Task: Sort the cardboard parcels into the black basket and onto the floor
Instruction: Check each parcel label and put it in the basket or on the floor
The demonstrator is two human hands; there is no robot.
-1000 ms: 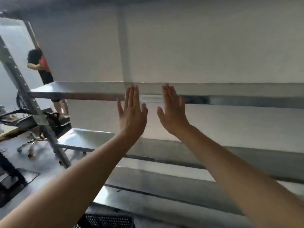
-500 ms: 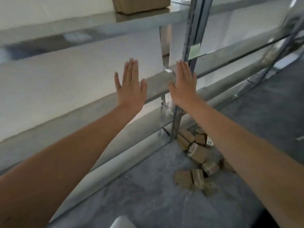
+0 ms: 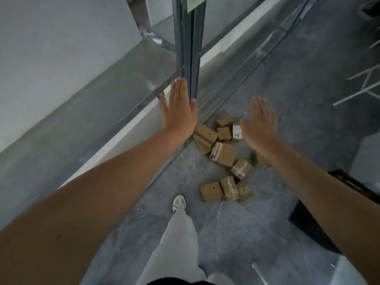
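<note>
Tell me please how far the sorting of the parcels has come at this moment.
Done: a loose pile of cardboard parcels lies on the floor beside the shelf post. In hand: nothing; the left hand and right hand are flat and empty. Left: hard to judge. The shelves in view hold no parcel, and the dark thing at the right edge may be the basket, its inside hidden.

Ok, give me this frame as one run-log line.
left hand: open, holds nothing | right hand: open, holds nothing | cardboard parcels: heaped on grey floor beside metal shelf post
</note>
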